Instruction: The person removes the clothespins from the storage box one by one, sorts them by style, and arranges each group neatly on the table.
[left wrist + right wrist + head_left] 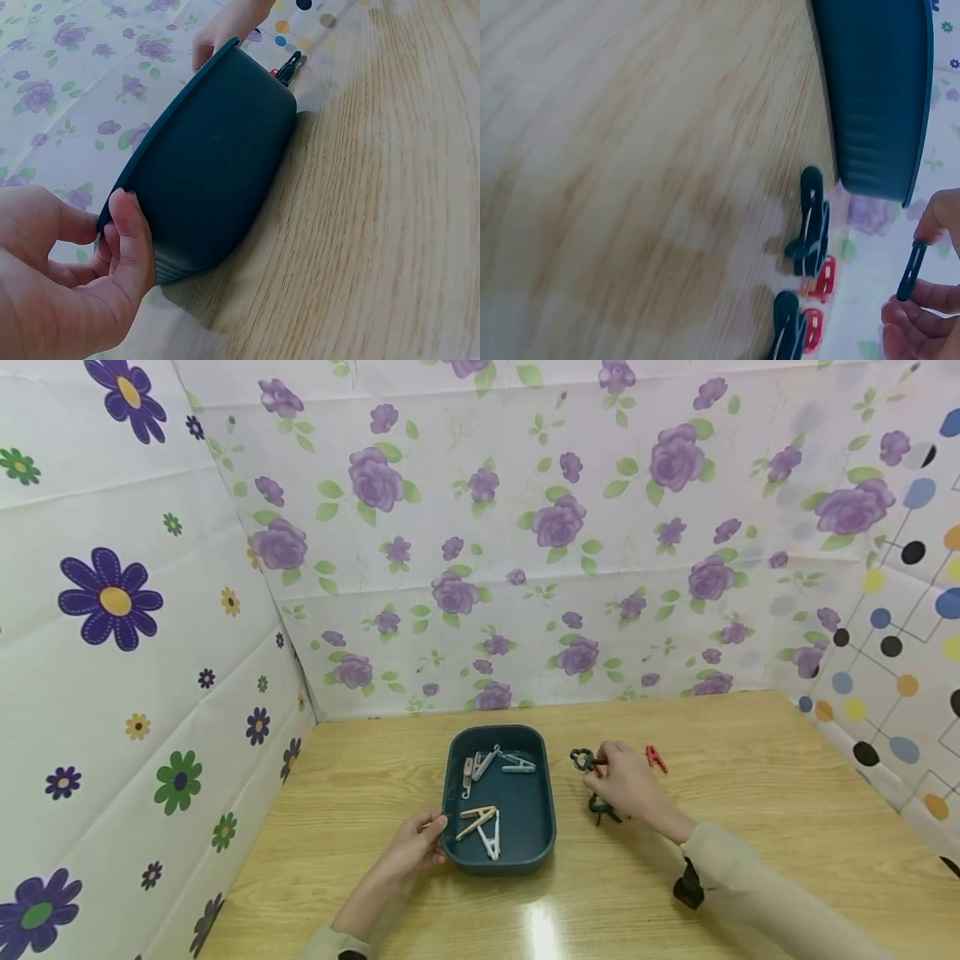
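Observation:
My left hand (420, 843) grips the left rim of a dark teal plastic basket (551, 810), thumb over the edge and fingers against the outer wall. Inside lie several clothespins: pinkish ones towards the back left, a light blue clothespin (517, 765), a beige clothespin (477, 818) and a white clothespin (491, 843). To the basket's right, my right hand (630, 782) pinches a dark green clothespin (913, 270) between thumb and fingers, above the table. Another dark green clothespin (602, 807) lies below that hand, partly covered by it in the head view.
A red clothespin (656, 758) lies beyond my right hand. In the right wrist view, dark green clothespins and two red ones, one a red clothespin (825, 279), stand close together on the wooden table (360, 785). Flowered cloth (480, 568) hangs behind the table.

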A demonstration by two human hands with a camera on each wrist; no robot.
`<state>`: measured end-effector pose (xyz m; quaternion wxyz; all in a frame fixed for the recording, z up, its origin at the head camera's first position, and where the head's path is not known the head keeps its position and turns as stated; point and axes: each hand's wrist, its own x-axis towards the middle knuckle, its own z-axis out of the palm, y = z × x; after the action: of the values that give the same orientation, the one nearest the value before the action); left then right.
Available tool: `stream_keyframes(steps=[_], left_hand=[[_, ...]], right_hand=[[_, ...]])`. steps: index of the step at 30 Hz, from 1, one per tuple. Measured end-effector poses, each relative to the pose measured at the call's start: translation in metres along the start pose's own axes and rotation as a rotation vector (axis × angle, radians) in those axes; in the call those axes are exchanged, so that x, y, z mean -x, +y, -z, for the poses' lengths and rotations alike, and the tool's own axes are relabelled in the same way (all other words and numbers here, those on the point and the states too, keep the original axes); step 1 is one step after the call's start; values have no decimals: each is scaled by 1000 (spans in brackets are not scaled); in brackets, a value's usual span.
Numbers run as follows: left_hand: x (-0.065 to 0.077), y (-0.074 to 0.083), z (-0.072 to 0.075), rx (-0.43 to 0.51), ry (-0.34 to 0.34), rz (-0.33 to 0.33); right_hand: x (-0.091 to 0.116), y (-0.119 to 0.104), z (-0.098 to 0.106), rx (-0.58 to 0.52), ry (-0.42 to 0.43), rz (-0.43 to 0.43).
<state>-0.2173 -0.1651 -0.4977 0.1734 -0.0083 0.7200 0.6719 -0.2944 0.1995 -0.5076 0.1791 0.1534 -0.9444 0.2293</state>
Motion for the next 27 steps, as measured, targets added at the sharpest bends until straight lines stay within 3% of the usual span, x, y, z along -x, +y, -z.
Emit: stream_keyframes(steps=[4,12,27], left_hand=[[1,0,0,-3,-1,0],[1,1,-1,9,1,2],[1,-1,1,3,2,18]], right_hand=[[3,7,3,-32,-44,-43],[13,16,13,13,-135,-157],[24,30,24,45,-140,-234]])
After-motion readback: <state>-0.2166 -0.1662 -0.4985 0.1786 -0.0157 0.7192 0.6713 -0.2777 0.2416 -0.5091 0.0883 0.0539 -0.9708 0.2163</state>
